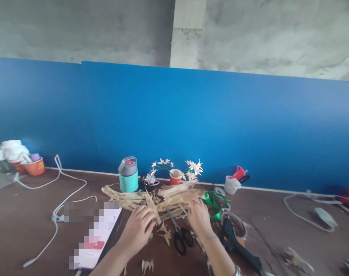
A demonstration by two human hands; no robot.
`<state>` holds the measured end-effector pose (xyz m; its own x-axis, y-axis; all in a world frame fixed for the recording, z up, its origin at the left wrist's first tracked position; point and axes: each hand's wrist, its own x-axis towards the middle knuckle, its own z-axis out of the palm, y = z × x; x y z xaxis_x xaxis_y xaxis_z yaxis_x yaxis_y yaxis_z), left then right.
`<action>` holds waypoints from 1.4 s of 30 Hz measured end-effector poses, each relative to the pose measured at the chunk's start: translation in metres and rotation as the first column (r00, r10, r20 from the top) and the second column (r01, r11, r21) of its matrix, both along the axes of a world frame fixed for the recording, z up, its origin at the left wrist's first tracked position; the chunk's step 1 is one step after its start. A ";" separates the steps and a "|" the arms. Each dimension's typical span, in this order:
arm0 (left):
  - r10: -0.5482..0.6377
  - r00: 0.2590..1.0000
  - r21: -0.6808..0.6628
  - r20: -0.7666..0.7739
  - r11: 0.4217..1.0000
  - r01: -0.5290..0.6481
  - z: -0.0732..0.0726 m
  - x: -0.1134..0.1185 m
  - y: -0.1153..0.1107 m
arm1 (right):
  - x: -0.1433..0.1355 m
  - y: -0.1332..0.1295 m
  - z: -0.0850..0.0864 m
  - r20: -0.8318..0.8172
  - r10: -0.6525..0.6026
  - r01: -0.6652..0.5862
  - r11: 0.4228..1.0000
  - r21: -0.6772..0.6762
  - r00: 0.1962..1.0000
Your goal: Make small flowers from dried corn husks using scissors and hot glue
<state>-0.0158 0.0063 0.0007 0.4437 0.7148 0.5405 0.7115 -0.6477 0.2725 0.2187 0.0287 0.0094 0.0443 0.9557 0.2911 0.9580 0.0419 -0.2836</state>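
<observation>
My left hand (pixel 141 226) is closed, fingers bent, at the left of a pile of dry tan husks (pixel 177 197); a pointed husk strip (pixel 152 205) rises from its fingertips. My right hand (pixel 198 214) touches the right part of the pile with curled fingers; what they hold is too small to tell. Black-handled scissors (pixel 183 237) lie between the hands, blades pointing to the pile. Small cut husk pieces (pixel 165 233) lie beside them. Behind the pile, pale husk flowers (pixel 195 167) on green stems stand around a red paper cup (pixel 176 177).
A turquoise flask (pixel 128 178) stands behind the pile, a phone (pixel 98 239) lies left. To the right are green ribbon (pixel 214 203), tape rolls, a black glue gun (pixel 239 245) and a white cup (pixel 232 185) with pens. White cables (pixel 58 207) cross the left side.
</observation>
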 end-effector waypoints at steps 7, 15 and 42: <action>0.109 0.993 0.034 0.054 0.993 -0.111 -0.002 -0.004 0.004 | -0.001 -0.002 -0.004 0.090 0.005 -0.002 0.999 -0.032 0.996; 0.120 0.988 0.019 0.101 0.992 -0.123 -0.001 -0.002 0.003 | 0.002 -0.001 -0.005 0.114 0.048 -0.046 0.999 -0.025 0.992; 0.152 0.978 0.180 0.143 0.968 -0.177 -0.009 -0.009 0.007 | 0.008 0.005 0.008 -0.207 -0.093 0.116 0.988 0.101 0.974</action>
